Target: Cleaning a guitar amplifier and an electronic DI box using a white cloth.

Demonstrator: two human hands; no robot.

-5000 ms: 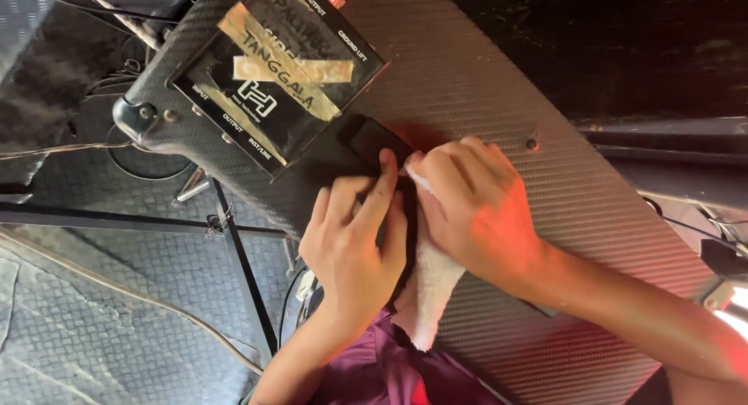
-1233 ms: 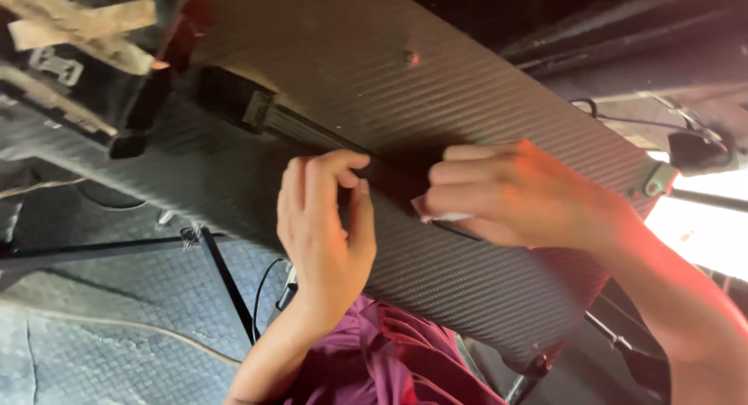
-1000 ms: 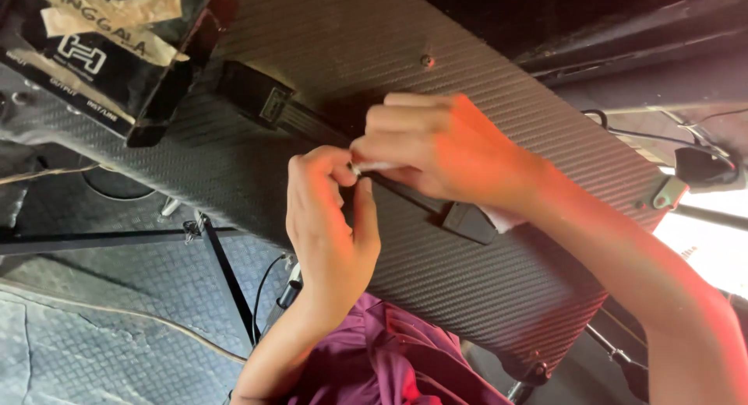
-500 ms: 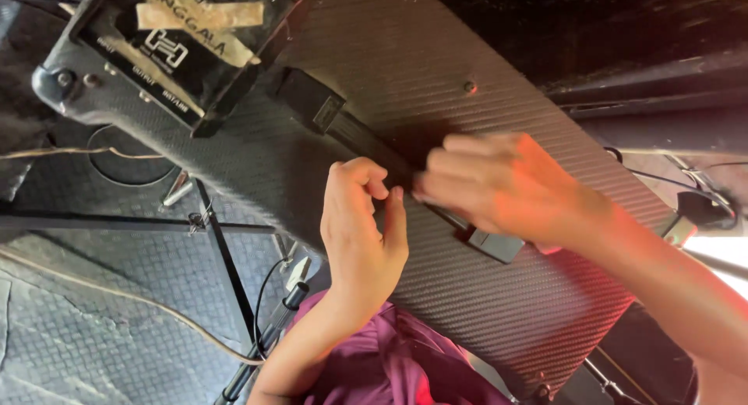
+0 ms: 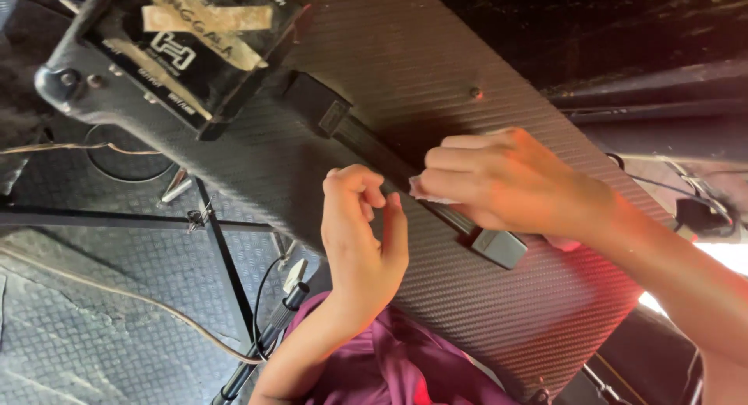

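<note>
Right hand [image 5: 510, 183] curled shut, pinching small white cloth [image 5: 425, 191] against black strap handle [image 5: 405, 171] on dark carbon-weave amp cabinet [image 5: 483, 296]. Left hand [image 5: 360, 234] loosely curled, holding nothing, just beside handle.

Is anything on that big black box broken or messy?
Yes. Strips of tan tape are stuck crookedly across the black panel at the box's upper left end, crossing each other like a rough patch. Nothing looks odd about the handle between the hands.
</note>
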